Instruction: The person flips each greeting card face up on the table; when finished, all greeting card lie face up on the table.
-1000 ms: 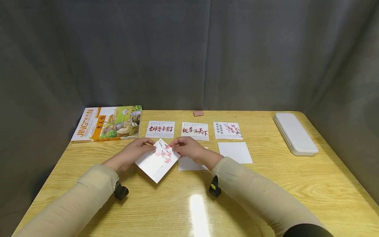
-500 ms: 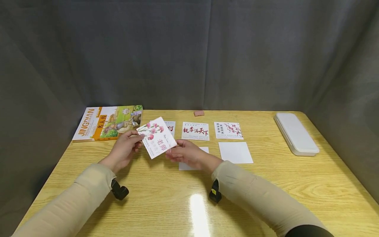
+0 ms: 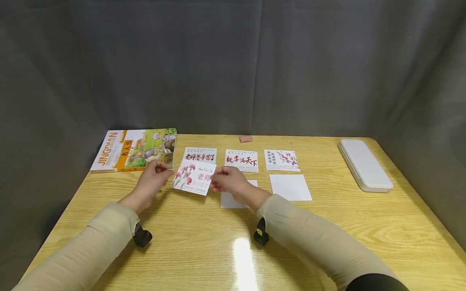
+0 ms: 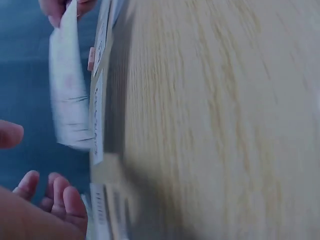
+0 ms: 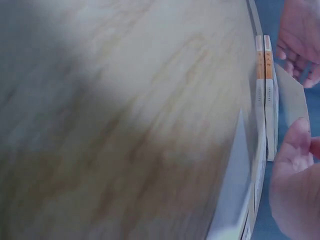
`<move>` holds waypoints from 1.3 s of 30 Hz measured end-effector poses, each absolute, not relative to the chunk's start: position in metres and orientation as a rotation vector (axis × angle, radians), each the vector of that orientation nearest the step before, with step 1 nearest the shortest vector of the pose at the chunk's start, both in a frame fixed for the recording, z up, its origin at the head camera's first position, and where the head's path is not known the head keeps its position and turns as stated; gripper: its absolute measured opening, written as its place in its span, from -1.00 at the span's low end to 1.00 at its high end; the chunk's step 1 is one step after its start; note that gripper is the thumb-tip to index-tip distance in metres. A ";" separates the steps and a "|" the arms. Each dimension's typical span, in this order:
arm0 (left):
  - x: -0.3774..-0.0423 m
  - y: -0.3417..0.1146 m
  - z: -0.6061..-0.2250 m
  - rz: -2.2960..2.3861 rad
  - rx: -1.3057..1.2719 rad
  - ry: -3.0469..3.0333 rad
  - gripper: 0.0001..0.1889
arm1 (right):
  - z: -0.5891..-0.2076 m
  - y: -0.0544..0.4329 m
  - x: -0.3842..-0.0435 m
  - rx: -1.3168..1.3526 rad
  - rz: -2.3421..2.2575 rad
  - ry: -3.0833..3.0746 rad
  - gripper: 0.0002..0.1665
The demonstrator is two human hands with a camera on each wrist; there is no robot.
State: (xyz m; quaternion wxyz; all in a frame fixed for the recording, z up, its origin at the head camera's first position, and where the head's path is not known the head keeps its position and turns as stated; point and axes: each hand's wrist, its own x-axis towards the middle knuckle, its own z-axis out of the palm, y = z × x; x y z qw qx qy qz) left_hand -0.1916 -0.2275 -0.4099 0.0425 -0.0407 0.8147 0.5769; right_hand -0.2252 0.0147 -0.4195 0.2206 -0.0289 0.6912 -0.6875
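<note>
A square white card (image 3: 193,178) with pink carnations and red Chinese characters is held above the table, printed side up. My right hand (image 3: 231,182) pinches its right edge between thumb and fingers. The left hand (image 3: 154,180) is close to the card's left edge. In the left wrist view a gap shows between the left fingers (image 4: 74,202) and the blurred card (image 4: 69,95). The right wrist view has the right thumb (image 5: 299,132) against the card's edge. Just behind the held card lies a card with dark red lettering (image 3: 200,155), its lower part covered.
Two more printed cards, one with red characters (image 3: 241,161) and one with blossoms (image 3: 282,160), continue the back row. Blank white cards (image 3: 290,187) lie in front of them. Books (image 3: 134,150) are stacked at back left, a pink eraser (image 3: 245,139) at the back edge, a white case (image 3: 365,165) at right.
The card has been turned from a diamond angle to nearly square, carnations now at its left. The left hand has let go of it; the right hand keeps its pinch.
</note>
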 end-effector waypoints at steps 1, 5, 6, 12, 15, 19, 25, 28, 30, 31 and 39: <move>-0.191 -0.226 -0.409 1.686 -0.073 2.559 -0.62 | -0.421 0.015 -0.226 -0.072 -1.872 1.920 -0.88; -0.187 -0.214 -0.408 1.318 0.266 2.758 -0.55 | -0.426 0.013 -0.226 -0.051 -1.801 1.939 -0.89; -0.186 -0.210 -0.408 1.212 0.366 2.791 -0.53 | -0.426 0.012 -0.226 -0.044 -1.793 1.941 -0.90; -0.180 -0.192 -0.413 0.783 0.760 2.852 -0.51 | -0.427 0.006 -0.225 -0.028 -1.763 1.954 -0.91; -0.179 -0.189 -0.416 0.695 0.781 2.843 -0.52 | -0.426 0.006 -0.226 -0.020 -1.750 1.940 -0.88; -0.181 -0.187 -0.417 0.622 0.769 2.833 -0.51 | -0.425 0.008 -0.225 0.000 -1.766 1.896 -0.79; -0.182 -0.188 -0.423 0.504 0.744 2.846 -0.51 | -0.424 0.005 -0.222 -0.042 -1.754 1.855 -0.66; -0.182 -0.187 -0.425 0.432 0.754 2.852 -0.54 | -0.418 0.007 -0.222 -0.060 -1.732 1.877 -0.59; -0.182 -0.185 -0.426 0.395 0.760 2.854 -0.55 | -0.410 0.012 -0.223 -0.064 -1.740 1.895 -0.55; -0.182 -0.184 -0.425 0.379 0.757 2.853 -0.55 | -0.406 0.015 -0.224 -0.076 -1.745 1.905 -0.54; -0.181 -0.183 -0.423 0.330 0.753 2.874 -0.54 | -0.386 0.061 -0.230 -0.141 -1.694 2.011 -0.50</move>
